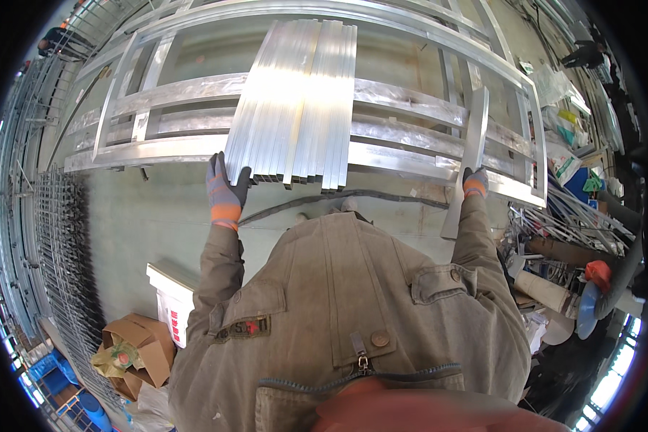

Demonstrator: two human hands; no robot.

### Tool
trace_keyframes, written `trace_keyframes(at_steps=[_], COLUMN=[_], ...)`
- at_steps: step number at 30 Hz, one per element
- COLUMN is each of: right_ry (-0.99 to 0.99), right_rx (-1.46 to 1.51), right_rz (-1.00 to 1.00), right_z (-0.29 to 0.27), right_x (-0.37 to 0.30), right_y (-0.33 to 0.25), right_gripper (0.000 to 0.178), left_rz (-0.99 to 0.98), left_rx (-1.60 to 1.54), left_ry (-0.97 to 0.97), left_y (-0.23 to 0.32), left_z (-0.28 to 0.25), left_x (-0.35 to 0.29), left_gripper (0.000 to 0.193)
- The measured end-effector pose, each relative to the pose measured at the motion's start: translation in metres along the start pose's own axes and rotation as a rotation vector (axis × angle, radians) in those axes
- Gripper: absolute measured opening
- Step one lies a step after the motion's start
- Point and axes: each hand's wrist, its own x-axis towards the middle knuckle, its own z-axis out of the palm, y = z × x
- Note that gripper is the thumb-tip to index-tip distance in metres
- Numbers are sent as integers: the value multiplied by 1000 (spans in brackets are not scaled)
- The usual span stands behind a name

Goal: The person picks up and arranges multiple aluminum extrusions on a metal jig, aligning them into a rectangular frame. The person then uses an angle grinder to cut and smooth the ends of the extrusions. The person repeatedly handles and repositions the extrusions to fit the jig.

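A row of long silver metal tubes (295,93) lies side by side on a metal frame in front of me, their hollow ends pointing toward my body. At the row's near left corner is my left hand (227,193), in a grey glove with an orange cuff. Its fingers and thumb are spread apart against the outermost tube and the tube ends. My right hand (475,183), gloved alike, is closed round a flat silver metal bar (474,133) to the right. That bar slants across the frame's near rail and sticks out toward me; the fingers' far side is hidden.
The metal frame (403,160) spans the space ahead. A dark hose (381,193) runs over the floor below it. Stacked metal rods (65,237), a white bucket (173,306) and a cardboard box (147,345) stand left. Scrap lengths (583,223) crowd the right. Another person (63,42) is far left.
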Motion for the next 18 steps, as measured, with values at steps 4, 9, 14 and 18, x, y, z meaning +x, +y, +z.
trace_keyframes(at_steps=[4, 9, 14, 18], right_ry=[-75, 41, 73, -356], right_rx=[-53, -169, 151, 555], right_rz=[43, 43, -116, -677], right_z=[-10, -20, 12, 72], right_x=[0, -26, -40, -78], right_y=[-27, -59, -133, -236], right_gripper=[61, 67, 85, 82], left_rz=[-107, -222, -418, -619], left_rx=[-21, -8, -211, -354], left_ry=[10, -186, -479, -699], left_y=[-13, -55, -101, -106], left_z=[-7, 12, 65, 104], left_x=[48, 115, 177, 211], left_gripper=[88, 105, 138, 146])
